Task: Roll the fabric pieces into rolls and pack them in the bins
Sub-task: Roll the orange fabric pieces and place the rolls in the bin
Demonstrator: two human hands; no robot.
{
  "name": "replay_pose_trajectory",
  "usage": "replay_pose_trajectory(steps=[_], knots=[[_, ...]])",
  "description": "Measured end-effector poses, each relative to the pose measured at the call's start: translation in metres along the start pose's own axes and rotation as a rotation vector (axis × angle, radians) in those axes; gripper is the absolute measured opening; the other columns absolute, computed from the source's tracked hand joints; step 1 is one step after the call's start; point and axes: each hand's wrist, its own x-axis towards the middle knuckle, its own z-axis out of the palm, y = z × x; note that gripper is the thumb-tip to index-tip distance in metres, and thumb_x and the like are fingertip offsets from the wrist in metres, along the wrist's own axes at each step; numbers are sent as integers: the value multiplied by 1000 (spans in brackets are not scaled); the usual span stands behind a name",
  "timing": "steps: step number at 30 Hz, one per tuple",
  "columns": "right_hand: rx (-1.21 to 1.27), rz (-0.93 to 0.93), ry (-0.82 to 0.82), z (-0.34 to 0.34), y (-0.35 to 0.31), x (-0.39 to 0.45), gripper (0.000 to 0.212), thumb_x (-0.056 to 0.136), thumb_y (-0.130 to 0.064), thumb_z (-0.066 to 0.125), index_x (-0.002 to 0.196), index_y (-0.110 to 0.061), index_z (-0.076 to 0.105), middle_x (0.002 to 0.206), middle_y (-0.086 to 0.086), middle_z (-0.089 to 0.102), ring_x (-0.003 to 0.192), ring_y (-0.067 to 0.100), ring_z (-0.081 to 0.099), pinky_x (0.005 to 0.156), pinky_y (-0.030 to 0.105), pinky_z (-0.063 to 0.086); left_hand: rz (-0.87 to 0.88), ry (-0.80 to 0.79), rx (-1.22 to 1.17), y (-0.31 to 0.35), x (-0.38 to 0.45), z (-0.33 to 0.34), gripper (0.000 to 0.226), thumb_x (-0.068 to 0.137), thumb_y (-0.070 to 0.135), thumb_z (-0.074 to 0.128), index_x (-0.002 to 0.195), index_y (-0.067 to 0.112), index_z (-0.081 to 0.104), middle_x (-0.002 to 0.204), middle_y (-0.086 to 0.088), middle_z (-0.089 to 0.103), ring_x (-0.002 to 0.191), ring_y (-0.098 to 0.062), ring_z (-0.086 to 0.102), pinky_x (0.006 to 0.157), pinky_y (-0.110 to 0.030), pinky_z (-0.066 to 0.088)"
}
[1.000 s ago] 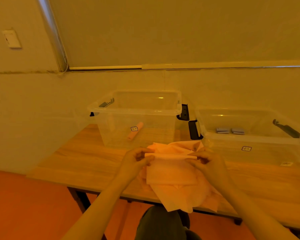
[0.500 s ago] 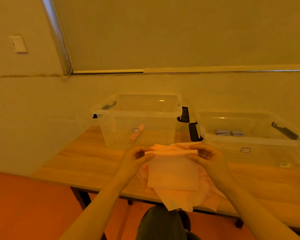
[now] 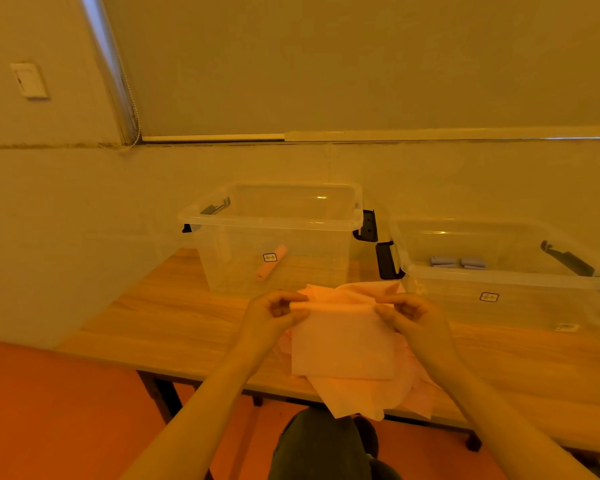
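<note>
A pale pink fabric piece (image 3: pixel 342 344) hangs flat at the centre of the view, its top edge turned over into the beginning of a tight roll, apparently so the roll starts straight and even. The left hand (image 3: pixel 274 315) pinches that rolled edge at 9 o'clock of the piece, and the right hand (image 3: pixel 409 315) pinches it at 3 o'clock; both are closed on the cloth, thumbs against fingertips. The piece lies between the hands, its loose part falling toward 6 o'clock over a heap of pink fabric (image 3: pixel 371 396) on the wooden table (image 3: pixel 160 317). At 11 o'clock stands a clear bin (image 3: pixel 274 220) holding one pink roll (image 3: pixel 271 263). At 2 o'clock a second clear bin (image 3: pixel 499 275) holds two grey-blue rolls (image 3: pixel 458 262), suggesting the colours are sorted by bin.
</note>
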Motion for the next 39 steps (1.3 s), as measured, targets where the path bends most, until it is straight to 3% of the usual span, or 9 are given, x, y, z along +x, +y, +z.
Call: replay_pose_trajectory(steps=[5,11,15,23,29,36,39], knots=[[-34,13,-27,0,6,2,24,79,-15,73,101,-21,67,102,-14,62,88,0,61,62,15,48,7,18,-14,-4,-1,-1,17,78,13,74,90,24,69,100,6,69,94,-12,65,74,-27,56],[-21,-3,-7,0,7,0,16,79,-16,72,94,-19,68,95,-14,62,83,-1,59,59,13,47,8,-5,-4,-7,0,0,23,77,11,73,94,26,68,105,9,68,97,-9,64,80,-32,56],[-5,-3,-6,-1,8,1,18,79,-15,72,95,-22,67,99,-15,62,85,-1,60,57,14,50,9,-10,-29,-9,-1,0,21,80,11,72,97,22,69,102,8,70,94,-6,66,72,-24,56],[-12,14,-31,-6,12,2,24,75,-12,75,95,-23,69,107,-11,62,97,4,58,80,28,52,15,-8,-23,-8,-2,9,14,88,13,63,95,23,70,95,9,69,85,-2,66,66,-18,55],[-35,-23,-4,-6,12,4,22,77,-15,73,98,-17,69,100,-11,64,92,3,60,74,23,51,32,-78,-28,-6,-3,9,24,80,5,70,100,19,71,104,7,68,92,-2,65,75,-22,56],[-38,-21,0,-6,10,4,22,77,-17,74,98,-18,69,98,-12,64,89,2,61,69,19,49,28,-22,-12,-8,0,9,18,83,7,68,96,19,71,98,-6,71,90,-17,67,68,-22,56],[-31,-11,-17,-6,8,3,25,77,-13,73,101,-20,68,100,-14,63,90,1,60,69,18,48,36,3,0,-8,0,10,15,85,11,67,99,15,71,95,-4,72,87,-14,68,66,-23,57]])
